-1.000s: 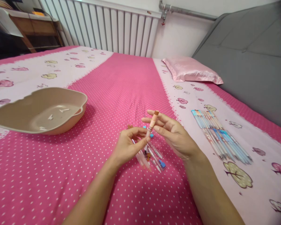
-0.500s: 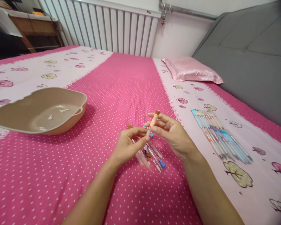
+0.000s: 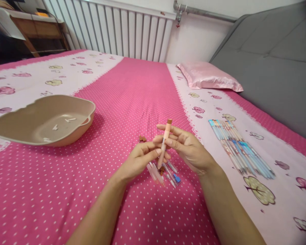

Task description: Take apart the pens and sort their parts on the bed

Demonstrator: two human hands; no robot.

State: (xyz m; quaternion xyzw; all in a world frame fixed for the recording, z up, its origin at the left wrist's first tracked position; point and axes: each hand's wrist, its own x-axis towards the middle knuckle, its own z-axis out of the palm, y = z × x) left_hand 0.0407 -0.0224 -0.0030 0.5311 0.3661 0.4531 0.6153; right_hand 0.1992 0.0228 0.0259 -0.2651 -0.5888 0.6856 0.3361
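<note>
A peach pen with a brown end stands tilted between my two hands, its narrow pale tip pointing down. My left hand pinches the lower part between thumb and fingers. Higher up, my right hand grips the barrel with thumb and fingers, some fingers passing behind it. Beneath them on the bed lie loose clear and pale pen parts, partly hidden by the hands. A blue piece sits among these at the right. Small brown pieces rest just beyond my left hand.
To the right, two rows of pens lie side by side on the sheet. A beige basin with several small white pieces inside stands at the left. Farther back are a pink pillow, a grey headboard and a white radiator.
The pen is now more upright and shows its lower barrel and tip between the hands. My left hand has shifted slightly down, uncovering the brown pieces behind it.
</note>
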